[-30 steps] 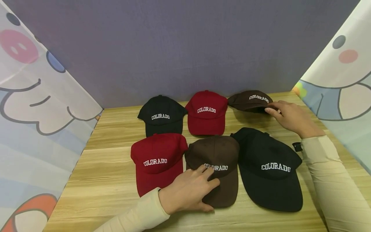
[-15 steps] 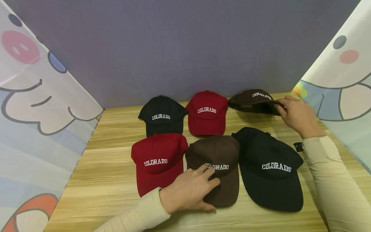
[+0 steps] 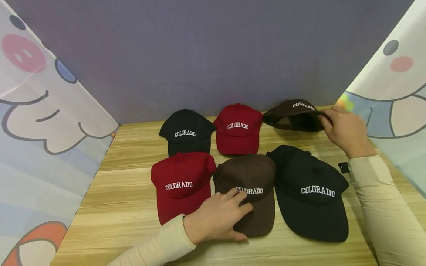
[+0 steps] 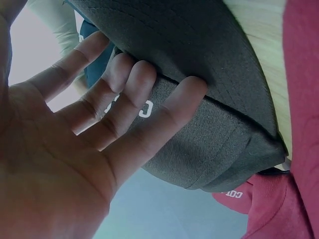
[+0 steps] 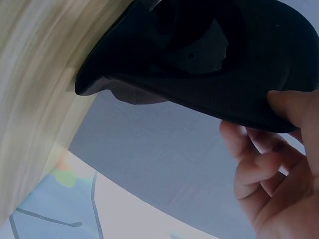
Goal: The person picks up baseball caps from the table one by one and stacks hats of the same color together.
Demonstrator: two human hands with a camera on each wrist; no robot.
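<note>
My right hand [image 3: 347, 129] pinches the brim edge of a brown baseball cap [image 3: 287, 108] at the back right. Its brim is lifted, and the dark inside shows in the right wrist view, thumb on the brim's underside [image 5: 244, 97]. At the front middle, my left hand [image 3: 217, 218] rests with spread, slightly bent fingers on another brown cap [image 3: 247, 168]; in the left wrist view its fingertips touch where brim [image 4: 174, 40] meets crown. A red cap [image 3: 181, 170] lies left of that one, and a large black cap [image 3: 309, 177] lies right. All bear white COLORADO lettering.
In the back row sit a smaller black cap [image 3: 184, 123] and a red cap [image 3: 237, 122]. The wooden table [image 3: 116, 184] ends at a grey backdrop [image 3: 213, 55]. Cartoon-printed curtains [image 3: 36, 177] flank it on both sides. A black strap end [image 3: 344, 167] sticks out near my right sleeve.
My right hand has moved slightly right and up, tilting the back brown cap's brim higher so more of its inside shows. My left hand and the other caps have stayed put.
</note>
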